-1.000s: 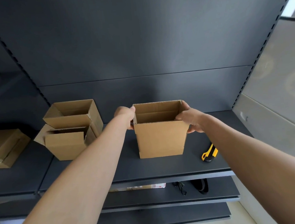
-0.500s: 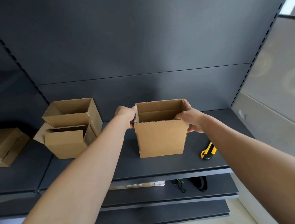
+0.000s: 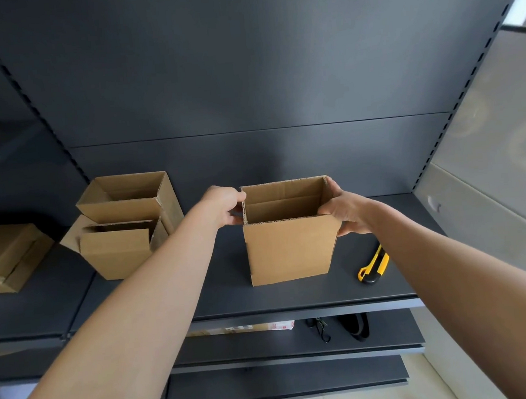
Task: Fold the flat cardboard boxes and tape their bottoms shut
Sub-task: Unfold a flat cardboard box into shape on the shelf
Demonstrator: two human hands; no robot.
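Observation:
A brown cardboard box [image 3: 289,249] stands upright with its top open on the dark shelf [image 3: 232,299]. My left hand [image 3: 224,207] grips its upper left edge, thumb at the rim. My right hand [image 3: 342,208] grips the upper right edge, fingers curled round the corner. Two more folded boxes sit to the left: an open one [image 3: 129,195] stacked on another [image 3: 118,251] whose flaps stick out.
A yellow and black utility knife [image 3: 372,266] lies on the shelf right of the box. More cardboard [image 3: 5,254] rests on the far left shelf. A lower shelf holds a flat labelled package [image 3: 243,328] and dark cords [image 3: 353,327]. A pale wall panel stands at the right.
Both hands keep their hold on the box, which stays in place on the shelf. Only the view shifts slightly.

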